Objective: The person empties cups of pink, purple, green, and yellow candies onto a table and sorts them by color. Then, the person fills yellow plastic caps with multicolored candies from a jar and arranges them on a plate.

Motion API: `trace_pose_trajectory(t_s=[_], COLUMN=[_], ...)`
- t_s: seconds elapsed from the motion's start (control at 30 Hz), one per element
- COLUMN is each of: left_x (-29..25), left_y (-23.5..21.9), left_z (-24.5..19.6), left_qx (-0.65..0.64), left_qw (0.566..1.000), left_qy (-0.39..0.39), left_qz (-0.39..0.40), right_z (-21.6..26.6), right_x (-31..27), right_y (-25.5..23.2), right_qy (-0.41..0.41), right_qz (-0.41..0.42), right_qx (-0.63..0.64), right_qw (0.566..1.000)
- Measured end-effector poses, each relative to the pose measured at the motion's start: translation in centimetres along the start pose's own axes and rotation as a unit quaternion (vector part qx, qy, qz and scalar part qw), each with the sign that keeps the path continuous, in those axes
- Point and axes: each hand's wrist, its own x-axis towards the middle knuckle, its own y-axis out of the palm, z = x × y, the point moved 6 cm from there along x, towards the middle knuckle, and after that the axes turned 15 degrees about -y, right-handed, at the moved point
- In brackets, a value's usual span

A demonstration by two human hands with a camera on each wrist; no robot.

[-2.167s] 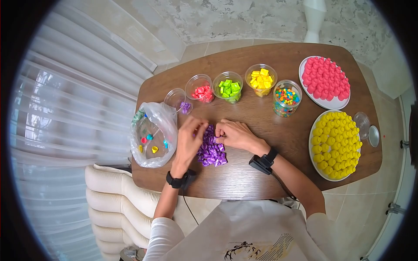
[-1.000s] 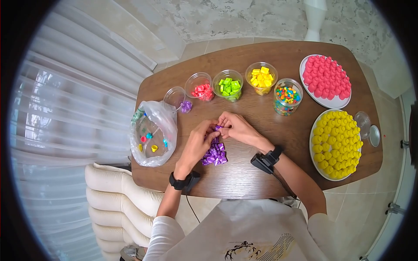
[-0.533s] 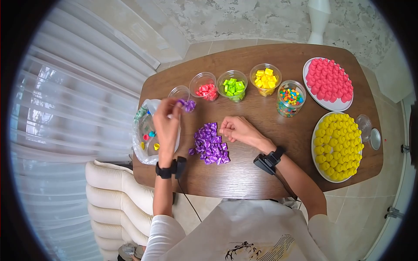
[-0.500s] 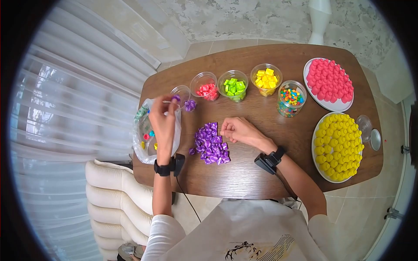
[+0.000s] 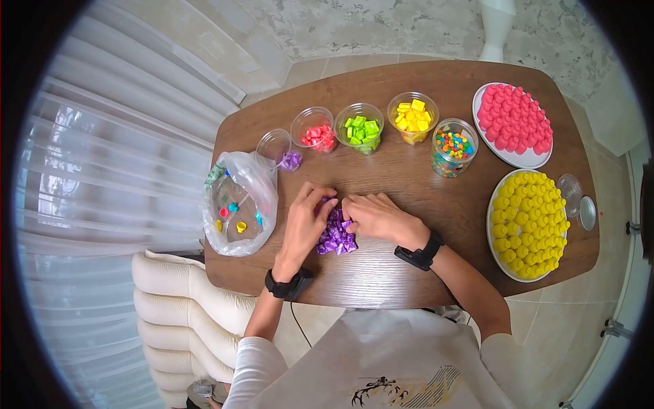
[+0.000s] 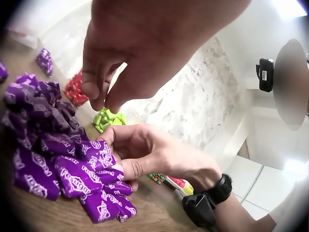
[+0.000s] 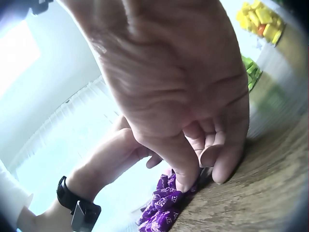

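A pile of purple wrapped candies (image 5: 336, 237) lies on the brown table (image 5: 381, 273) in front of me. My left hand (image 5: 324, 202) hovers just over the pile's left side with fingers bent down; in the left wrist view this left hand (image 6: 99, 96) holds nothing above the candies (image 6: 58, 159). My right hand (image 5: 349, 208) rests on the pile's right side. Its curled fingers and thumb (image 6: 126, 169) close on purple candies, and the right wrist view shows the thumb tip on the purple candies (image 7: 164, 208).
At the back stand a clear cup (image 5: 274, 144) with a few purple candies, cups of red (image 5: 313, 128), green (image 5: 360, 127) and yellow candies (image 5: 411, 116), and a jar of mixed sweets (image 5: 452, 147). Pink (image 5: 512, 123) and yellow (image 5: 528, 225) platefuls sit right, a plastic bag (image 5: 238, 204) left.
My left hand went up to the clear cup at the back left and has come back down to the purple pile. The right hand stayed at the pile.
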Motion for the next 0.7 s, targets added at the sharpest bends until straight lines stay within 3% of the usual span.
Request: trace_pose_trajectory(t_s=[0.13, 0.2, 0.23, 0.3, 0.43, 0.5, 0.57, 0.63, 0.7], left_x=[-0.5, -0.6, -0.7, -0.5, 0.3, 0.8, 1.7, 3.1, 4.4], left_y=[0.4, 0.7, 0.8, 0.8, 0.8, 0.0, -1.7, -5.6, -8.2], left_z=[-0.2, -0.3, -0.5, -0.4, 1.1, 1.2, 1.2, 1.3, 0.3], left_qx=[-0.009, -0.015, -0.015, -0.034, -0.044, -0.095, -0.108, -0.119, -0.142], left_qw=[1.0, 0.998, 0.998, 0.997, 0.996, 0.991, 0.992, 0.984, 0.975], left_qy=[0.013, 0.019, 0.02, -0.021, -0.029, -0.059, -0.053, -0.079, -0.073], left_qz=[0.02, 0.056, 0.056, 0.062, 0.067, 0.071, 0.036, -0.107, -0.154], right_z=[0.0, -1.1, -1.3, -1.9, -2.1, -2.1, -1.8, -1.4, -0.8], right_x=[0.0, 0.2, 0.4, 0.5, 1.4, 1.6, 1.3, 1.0, 0.9], right_y=[-0.2, -1.1, -1.2, -2.0, -1.6, -1.6, -2.0, -2.4, -2.4], right_qy=[-0.022, 0.015, 0.016, 0.017, 0.003, -0.002, -0.007, -0.013, -0.013], right_qz=[-0.018, -0.121, -0.122, -0.186, -0.2, -0.224, -0.235, -0.245, -0.169], right_qx=[-0.011, 0.044, 0.044, 0.118, 0.193, 0.286, 0.231, 0.177, 0.119], right_qw=[1.0, 0.991, 0.991, 0.975, 0.961, 0.932, 0.944, 0.953, 0.978])
